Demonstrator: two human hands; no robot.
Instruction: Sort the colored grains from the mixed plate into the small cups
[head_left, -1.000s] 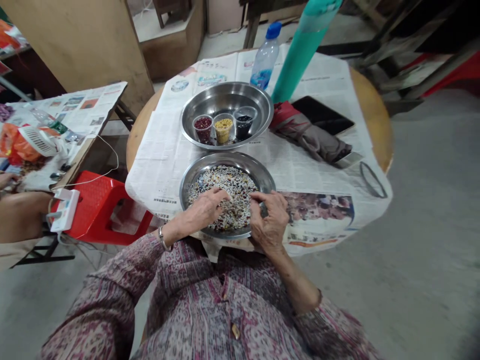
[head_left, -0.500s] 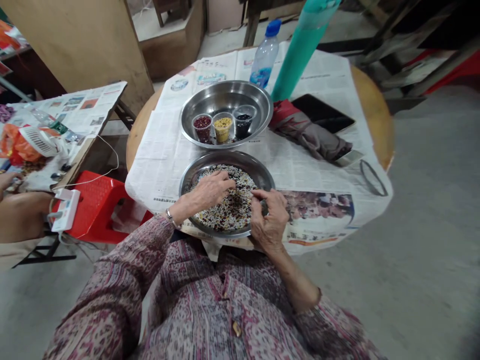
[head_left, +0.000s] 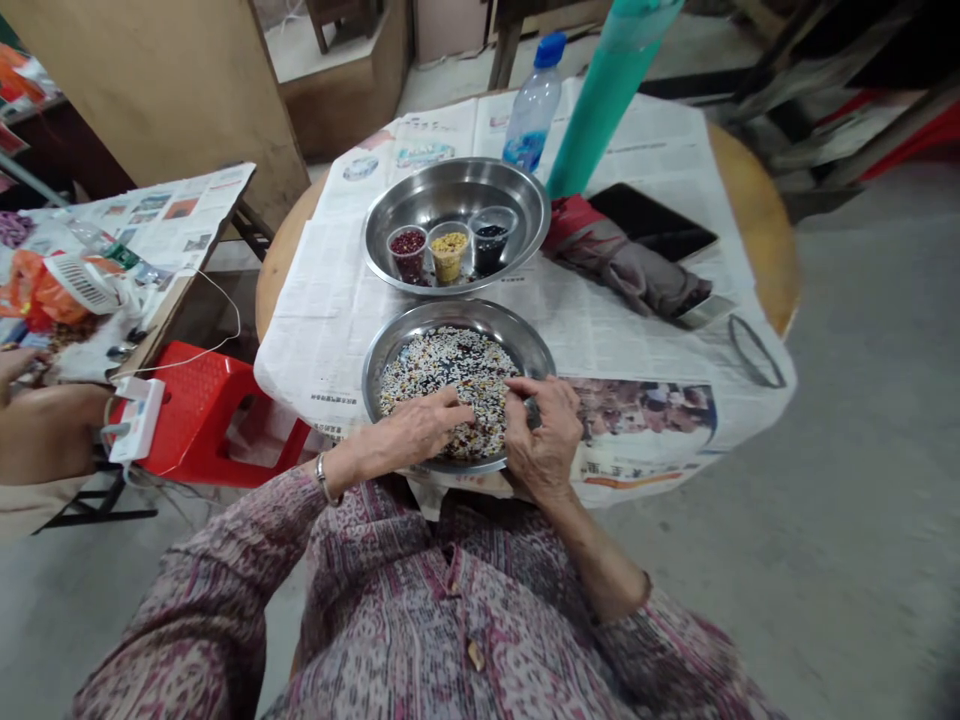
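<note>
A steel basin (head_left: 373, 345) near the table's front edge holds a spread mix of white, dark and yellow grains (head_left: 450, 355). Over the near left part of the mix, my left hand (head_left: 420, 428) has its fingers bent down in a pinch at the grains. My right hand (head_left: 546, 430) rests at the basin's right rim, thumb and forefinger drawn together; whatever is between them is too small to name. Behind stands a second steel basin (head_left: 450, 185) with three clear cups: dark red beans (head_left: 409, 255), yellow grains (head_left: 448, 255) and black grains (head_left: 490, 248).
Newspaper (head_left: 315, 300) covers the round table. Farther back are a blue-capped bottle (head_left: 532, 110) and a tall teal bottle (head_left: 607, 100). A folded umbrella (head_left: 622, 255) and a black tablet (head_left: 652, 222) lie right. Left are a red stool (head_left: 195, 410) and another person's arm (head_left: 49, 430).
My left hand has moved toward me over the grains, uncovering the mix's far left part. My right hand stays at the rim. The view has shifted slightly.
</note>
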